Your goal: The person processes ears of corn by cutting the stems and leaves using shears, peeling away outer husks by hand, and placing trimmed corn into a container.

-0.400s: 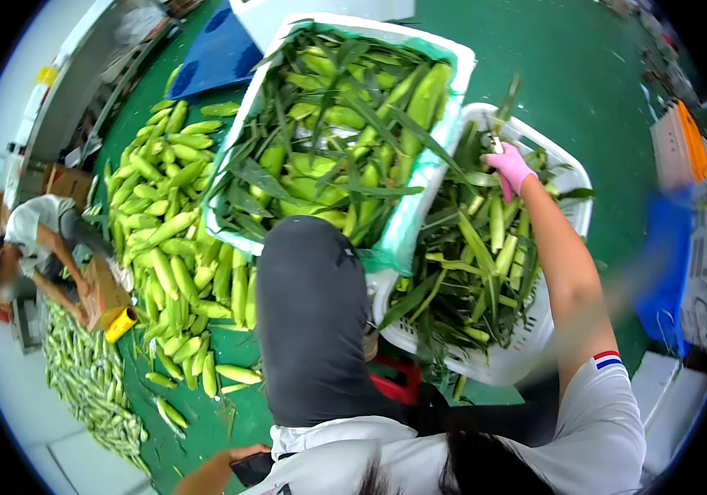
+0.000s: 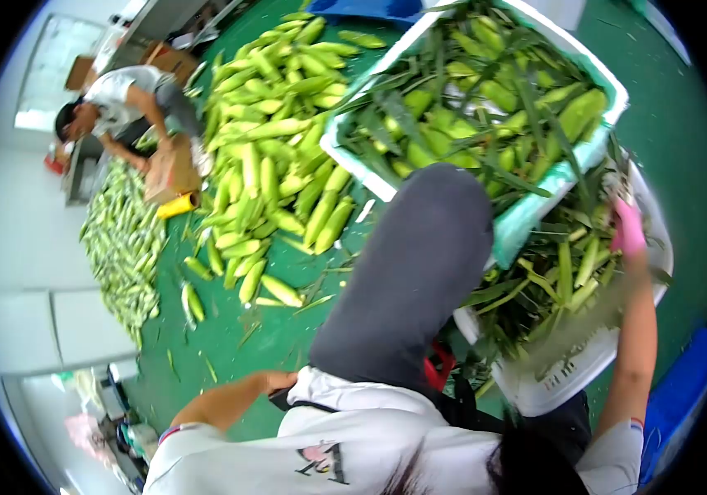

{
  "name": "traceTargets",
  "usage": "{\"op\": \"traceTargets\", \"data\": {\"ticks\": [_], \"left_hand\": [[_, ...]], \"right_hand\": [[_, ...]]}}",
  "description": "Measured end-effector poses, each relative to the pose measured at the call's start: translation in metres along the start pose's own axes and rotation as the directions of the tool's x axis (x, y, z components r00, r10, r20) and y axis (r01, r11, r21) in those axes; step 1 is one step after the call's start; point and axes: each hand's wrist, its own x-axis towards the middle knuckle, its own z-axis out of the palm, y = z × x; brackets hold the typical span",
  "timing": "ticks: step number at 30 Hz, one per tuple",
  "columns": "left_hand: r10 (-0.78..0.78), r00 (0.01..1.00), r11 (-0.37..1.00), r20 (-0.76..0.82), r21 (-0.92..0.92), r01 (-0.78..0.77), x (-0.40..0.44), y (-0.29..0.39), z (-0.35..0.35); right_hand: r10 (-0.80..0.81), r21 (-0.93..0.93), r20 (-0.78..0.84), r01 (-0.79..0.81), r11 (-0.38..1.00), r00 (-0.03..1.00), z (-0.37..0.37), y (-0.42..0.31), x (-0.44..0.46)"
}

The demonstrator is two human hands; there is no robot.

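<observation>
My right hand (image 2: 627, 227), in a pink glove, is over the white basket (image 2: 660, 206) of husks and leaves. Its fingers are closed around something greyish and hard to make out. At my left hip, my left hand (image 2: 278, 381) is closed on a dark phone-like object (image 2: 282, 398), mostly hidden by the hand and shirt. A white crate (image 2: 609, 78) with a green liner holds corn ears and long leaves, just beyond my raised knee (image 2: 444, 214).
Corn ears (image 2: 267, 165) are heaped on the green floor left of the crate. Another person (image 2: 135, 99) crouches at a cardboard box (image 2: 173, 171) beside a second corn pile (image 2: 122, 239). Blue material (image 2: 688, 396) lies at the lower right.
The view has swung left, so the crate, basket and corn pile appear farther right. My right hand stays over the basket. More of my left arm shows, and the other person's head is raised.
</observation>
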Motion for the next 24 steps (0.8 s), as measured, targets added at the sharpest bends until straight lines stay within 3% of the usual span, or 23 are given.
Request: {"op": "traceTargets", "data": {"ticks": [1, 2, 3, 4, 5, 6, 10, 13, 15, 17, 18, 21, 22, 23, 24], "left_hand": [[0.222, 0.969, 0.936, -0.11, 0.303, -0.18, 0.006, -0.022, -0.007], [-0.03, 0.996, 0.977, -0.082, 0.209, 0.047, -0.006, -0.041, -0.009], [-0.266, 0.964, 0.952, 0.004, 0.154, 0.263, -0.003, -0.023, -0.014], [-0.239, 0.968, 0.971, 0.078, 0.044, 0.236, -0.015, 0.005, 0.001], [-0.15, 0.983, 0.989, 0.108, -0.005, 0.151, -0.067, 0.079, 0.042], [-0.084, 0.991, 0.995, 0.107, -0.036, 0.089, -0.07, 0.1, 0.051], [0.129, 0.99, 0.991, 0.061, -0.032, -0.128, -0.024, 0.066, 0.056], [0.309, 0.951, 0.949, -0.02, 0.079, -0.306, 0.009, 0.034, 0.065], [0.437, 0.896, 0.886, -0.076, 0.205, -0.415, 0.033, 0.011, 0.073], [0.563, 0.819, 0.787, -0.113, 0.377, -0.488, 0.056, -0.019, 0.075], [0.653, 0.748, 0.688, -0.118, 0.506, -0.521, 0.071, -0.04, 0.074], [0.853, 0.52, 0.354, -0.052, 0.789, -0.502, 0.096, -0.094, 0.054], [0.774, 0.626, 0.526, -0.096, 0.646, -0.553, 0.071, -0.073, 0.057], [0.61, 0.783, 0.764, -0.122, 0.353, -0.54, 0.031, -0.03, 0.063], [0.527, 0.842, 0.842, -0.116, 0.203, -0.499, -0.001, 0.002, 0.07]], "right_hand": [[-0.037, 0.047, 0.059, 0.034, 0.998, 0.998, -0.017, 0.011, -0.016], [-0.044, 0.101, 0.116, 0.033, 0.994, 0.992, -0.03, 0.022, -0.035], [-0.058, 0.127, 0.145, 0.04, 0.991, 0.988, -0.05, 0.033, -0.053], [-0.068, 0.127, 0.162, 0.047, 0.991, 0.985, -0.068, 0.044, -0.07], [-0.065, 0.083, 0.173, 0.051, 0.995, 0.983, -0.08, 0.051, -0.081], [-0.062, 0.038, 0.185, 0.056, 0.998, 0.981, -0.092, 0.059, -0.092], [-0.085, 0.085, 0.136, 0.074, 0.994, 0.987, -0.088, 0.033, -0.153], [-0.031, 0.207, 0.136, 0.002, 0.978, 0.99, -0.132, 0.07, -0.146], [-0.092, 0.206, 0.147, 0.06, 0.977, 0.985, -0.134, 0.073, -0.152], [-0.062, 0.194, 0.206, 0.021, 0.981, 0.977, -0.153, 0.084, -0.147], [-0.099, 0.183, 0.312, 0.042, 0.982, 0.945, -0.161, 0.086, -0.145], [-0.03, 0.282, 0.141, -0.011, 0.959, 0.99, -0.133, 0.063, -0.156], [-0.023, 0.277, 0.123, -0.012, 0.961, 0.992, -0.135, 0.067, -0.155], [-0.026, 0.27, 0.121, -0.008, 0.963, 0.992, -0.138, 0.069, -0.154], [-0.024, 0.262, 0.119, -0.008, 0.965, 0.993, -0.14, 0.071, -0.154]]}}
